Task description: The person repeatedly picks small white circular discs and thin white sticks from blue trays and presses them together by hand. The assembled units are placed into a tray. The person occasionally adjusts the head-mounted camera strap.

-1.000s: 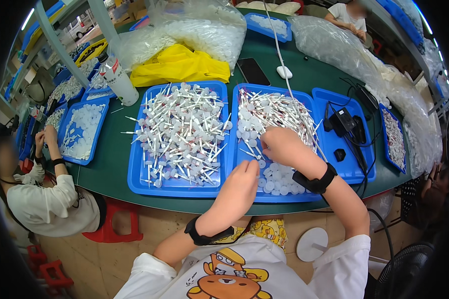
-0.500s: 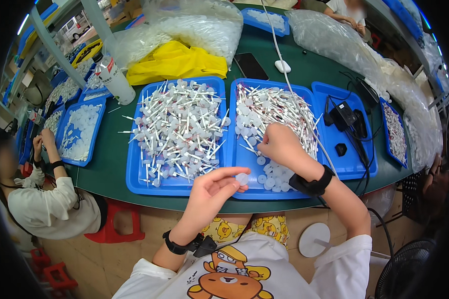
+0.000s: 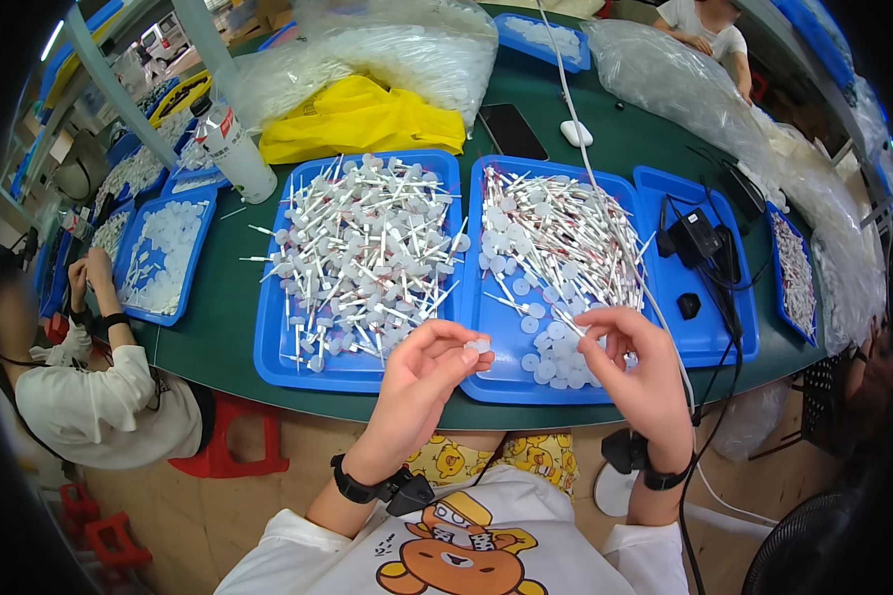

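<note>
A small white cap (image 3: 478, 346) is pinched in the fingertip grip of the left hand (image 3: 422, 372), held above the near edge of the green tabletop (image 3: 223, 322) at about 6 o'clock of the two blue trays. The right hand (image 3: 637, 367) is raised at 3 o'clock of the left, its fingers curled together; whether anything is clamped cannot be told. The right blue tray (image 3: 506, 382) holds white sticks and caps, and the left blue tray (image 3: 278, 362) holds assembled pieces.
</note>
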Demonstrator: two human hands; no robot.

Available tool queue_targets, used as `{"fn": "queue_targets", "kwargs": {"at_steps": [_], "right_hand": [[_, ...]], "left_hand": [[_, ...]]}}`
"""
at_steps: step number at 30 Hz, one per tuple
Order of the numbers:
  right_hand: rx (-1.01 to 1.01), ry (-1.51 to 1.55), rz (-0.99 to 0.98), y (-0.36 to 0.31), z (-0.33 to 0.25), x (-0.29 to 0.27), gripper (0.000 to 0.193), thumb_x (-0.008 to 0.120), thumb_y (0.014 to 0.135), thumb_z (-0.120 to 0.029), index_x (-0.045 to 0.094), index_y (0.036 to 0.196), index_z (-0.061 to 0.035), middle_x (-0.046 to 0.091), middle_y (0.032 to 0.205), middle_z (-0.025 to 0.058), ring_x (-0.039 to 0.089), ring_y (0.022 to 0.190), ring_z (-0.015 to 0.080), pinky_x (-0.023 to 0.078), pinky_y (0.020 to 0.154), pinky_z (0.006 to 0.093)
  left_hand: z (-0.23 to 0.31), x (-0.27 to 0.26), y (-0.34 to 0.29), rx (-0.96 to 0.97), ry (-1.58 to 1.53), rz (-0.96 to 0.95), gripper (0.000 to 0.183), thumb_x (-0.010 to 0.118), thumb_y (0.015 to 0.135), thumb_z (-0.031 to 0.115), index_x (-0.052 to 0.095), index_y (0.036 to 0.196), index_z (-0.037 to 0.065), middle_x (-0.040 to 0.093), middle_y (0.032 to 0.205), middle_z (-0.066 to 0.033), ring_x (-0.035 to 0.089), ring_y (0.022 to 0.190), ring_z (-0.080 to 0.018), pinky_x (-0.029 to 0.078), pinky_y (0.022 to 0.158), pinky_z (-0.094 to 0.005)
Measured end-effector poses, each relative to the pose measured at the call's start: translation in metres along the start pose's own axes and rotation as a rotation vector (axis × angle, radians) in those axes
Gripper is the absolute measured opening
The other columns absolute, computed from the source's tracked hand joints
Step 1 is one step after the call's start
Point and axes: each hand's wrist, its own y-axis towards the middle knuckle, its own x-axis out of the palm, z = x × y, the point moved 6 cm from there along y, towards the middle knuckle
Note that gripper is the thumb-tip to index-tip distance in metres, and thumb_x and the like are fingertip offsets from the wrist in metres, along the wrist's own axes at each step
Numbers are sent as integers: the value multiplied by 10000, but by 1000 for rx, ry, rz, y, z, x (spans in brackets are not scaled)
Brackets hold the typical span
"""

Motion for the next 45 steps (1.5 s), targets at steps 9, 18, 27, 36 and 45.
{"fn": "queue_targets", "kwargs": {"at_steps": [9,18,27,36,45], "right_hand": [[-420,81,8,-36,-27,26,261,648,793,53,695,1041,-14,624,794,86,554,688,209,444,632,307],[-422,13,24,-32,-21,29,285,657,770,70,702,1034,-29,624,792,78,563,696,223,444,637,317],[-547,-200,1,-35,-27,21,352,686,696,70,707,1026,-51,628,868,48,567,746,215,428,635,324],[-710,-333,78,-41,-37,28,391,710,660,-6,688,1051,-2,636,894,53,608,795,209,455,643,330],[-704,-499,68,-43,-39,32,269,740,798,-61,664,1035,42,547,754,57,571,681,197,442,561,321]], "left_hand": [[-11,4,1,-137,-340,-142,154,532,1014,189,540,1049,39,610,1151,-134,574,1097,-202,442,1012,-344],[-13,6,-1,-156,-334,-188,198,558,1002,194,541,1107,27,609,1133,-122,581,1077,-195,454,995,-342],[-11,9,-2,-177,-155,-113,252,619,956,139,561,1170,19,617,1116,-90,587,1066,-171,462,961,-319],[-17,13,-2,-166,-48,-152,279,676,903,21,593,1166,-16,624,1189,-86,590,1128,-141,469,994,-290],[-11,13,-4,-125,-5,-153,333,752,821,-18,605,1120,-26,642,1152,-120,631,1066,-173,507,954,-314]]}}
